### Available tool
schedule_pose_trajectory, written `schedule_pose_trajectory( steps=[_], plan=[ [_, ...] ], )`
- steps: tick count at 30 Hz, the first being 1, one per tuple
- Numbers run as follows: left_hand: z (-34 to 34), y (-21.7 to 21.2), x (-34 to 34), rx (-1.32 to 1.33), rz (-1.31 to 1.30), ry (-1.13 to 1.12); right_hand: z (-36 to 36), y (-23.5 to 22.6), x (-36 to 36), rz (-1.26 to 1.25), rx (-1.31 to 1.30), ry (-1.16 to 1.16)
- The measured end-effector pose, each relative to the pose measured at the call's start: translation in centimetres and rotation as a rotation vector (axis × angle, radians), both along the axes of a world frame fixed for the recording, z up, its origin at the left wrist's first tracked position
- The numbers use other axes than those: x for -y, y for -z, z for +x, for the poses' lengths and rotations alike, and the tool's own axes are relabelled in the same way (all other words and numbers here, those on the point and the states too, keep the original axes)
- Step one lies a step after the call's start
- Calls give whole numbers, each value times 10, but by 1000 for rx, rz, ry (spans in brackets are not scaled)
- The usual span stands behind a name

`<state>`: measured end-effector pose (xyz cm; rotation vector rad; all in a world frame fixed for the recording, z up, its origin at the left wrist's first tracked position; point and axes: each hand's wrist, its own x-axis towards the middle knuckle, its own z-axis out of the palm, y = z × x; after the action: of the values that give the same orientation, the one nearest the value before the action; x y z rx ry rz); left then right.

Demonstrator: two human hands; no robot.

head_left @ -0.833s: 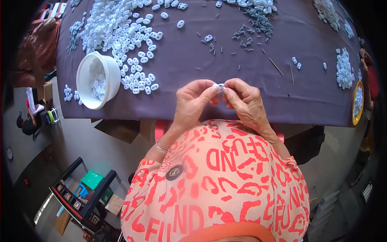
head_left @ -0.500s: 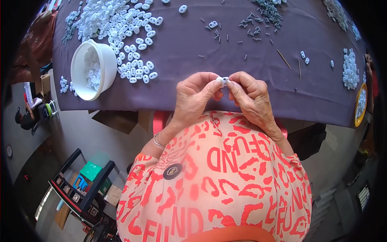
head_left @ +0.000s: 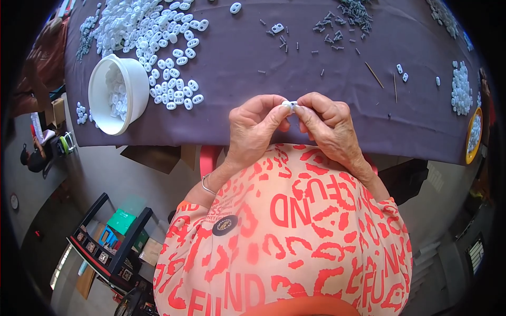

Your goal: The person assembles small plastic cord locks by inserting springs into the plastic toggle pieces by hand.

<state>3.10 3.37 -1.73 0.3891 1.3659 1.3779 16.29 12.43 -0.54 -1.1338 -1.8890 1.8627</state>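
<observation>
View shifted; hands partly cover white piece; tub leftward, springs beyond.

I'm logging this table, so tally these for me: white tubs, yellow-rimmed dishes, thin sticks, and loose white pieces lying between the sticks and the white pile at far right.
White tub: 1
Yellow-rimmed dish: 1
Thin sticks: 2
Loose white pieces in that gap: 3
Total: 7
</observation>
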Motion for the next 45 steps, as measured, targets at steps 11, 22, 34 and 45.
schedule_pose_trajectory(
  steps=[11, 22, 34, 45],
  plan=[
    [0, 6, -3, -1, -64, -6, -1, 11, -10, 15, 12, -69],
    [-11, 6, -1, -54, -46, 114, 5, 11, -13, 110, 8, -139],
    [-6, 3, 7, -36, -49, 113, 6, 8, -6, 106, 24, -136],
    [-2, 11, 10, -32, 23, 57, 4, 9, 0, -6, 35, -119]
  ],
)
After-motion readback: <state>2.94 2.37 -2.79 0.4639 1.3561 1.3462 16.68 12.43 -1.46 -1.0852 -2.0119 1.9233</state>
